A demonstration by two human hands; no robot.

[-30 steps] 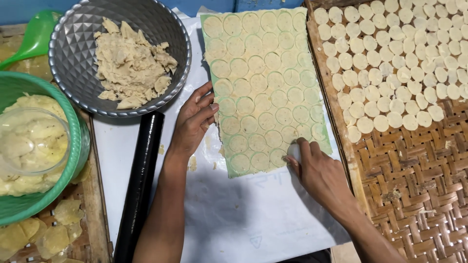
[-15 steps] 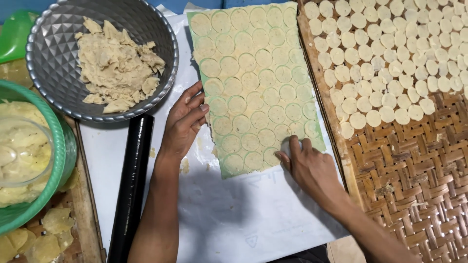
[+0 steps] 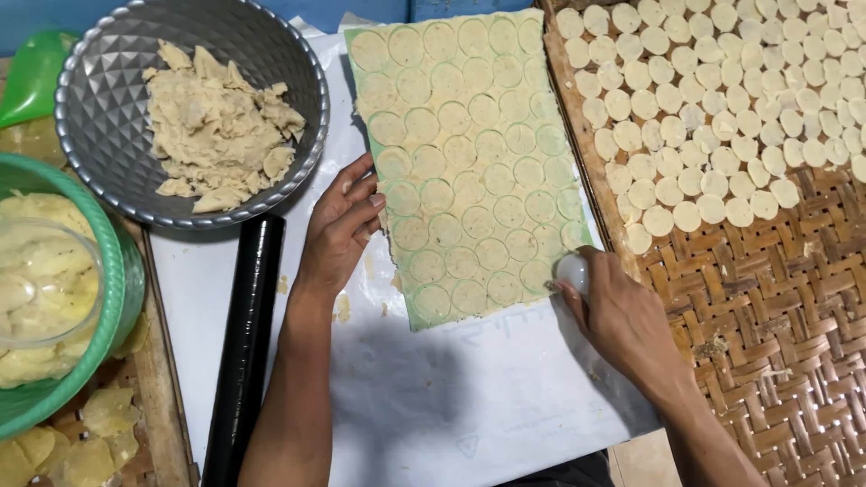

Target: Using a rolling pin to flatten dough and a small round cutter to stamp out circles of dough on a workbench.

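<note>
Since the earlier frame, the right hand (image 3: 622, 316) has been shifted rightward along the near edge of the pale, rolled-out dough sheet scored with circles (image 3: 469, 162). It is closed around a small round white cutter (image 3: 574, 271), pressed at the sheet's near right corner. The left hand (image 3: 341, 230) is laid flat, fingers spread, on the sheet's left edge. The sheet's long axis runs away from the hands across the white worktop (image 3: 469, 406). The cutter's rim is hidden by fingers. A woven bamboo tray of cut discs (image 3: 767, 298) lies just right.

Blue wall strip (image 3: 379, 9) at top; wooden tabletop (image 3: 162, 379) beneath; even light.
</note>
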